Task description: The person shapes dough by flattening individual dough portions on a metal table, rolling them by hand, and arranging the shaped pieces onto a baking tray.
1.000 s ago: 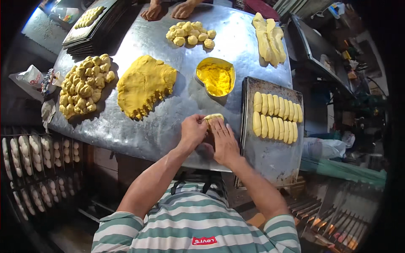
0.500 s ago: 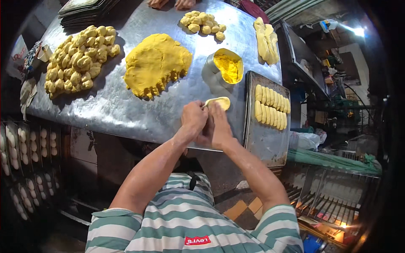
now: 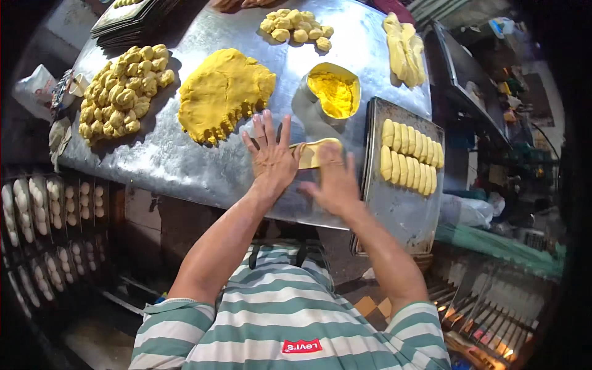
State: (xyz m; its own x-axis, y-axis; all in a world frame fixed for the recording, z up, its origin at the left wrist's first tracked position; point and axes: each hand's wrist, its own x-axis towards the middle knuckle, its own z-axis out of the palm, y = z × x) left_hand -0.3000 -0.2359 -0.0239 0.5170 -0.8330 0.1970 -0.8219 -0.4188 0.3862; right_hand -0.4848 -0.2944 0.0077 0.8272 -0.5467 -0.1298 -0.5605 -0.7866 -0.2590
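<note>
A flattened, elongated piece of pale dough (image 3: 308,158) lies on the metal table (image 3: 179,176) between my hands. My left hand (image 3: 272,157) is flat with fingers spread, its thumb touching the dough's left end. My right hand (image 3: 335,182), smeared by motion, reaches over the right end, fingers stretched and thumb apart. Just beyond stands a tin of crumbly yellow filling (image 3: 333,89). A large flat yellow mass (image 3: 225,95) with a torn near edge sits farther left. On the right, a dark baking tray (image 3: 398,216) carries two rows of finger-shaped dough rolls (image 3: 410,163).
A heap of dough balls (image 3: 123,95) covers the table's left, and a smaller group (image 3: 296,28) sits at the far side. Long dough strips (image 3: 404,52) lie far right. Another person's hands (image 3: 231,4) show at the top edge. Racks of pale pieces (image 3: 52,203) stand lower left.
My hands, earlier together at the dough, have moved apart. The left has opened flat with fingers spread; the right has shifted right. The dough piece now looks longer and flatter.
</note>
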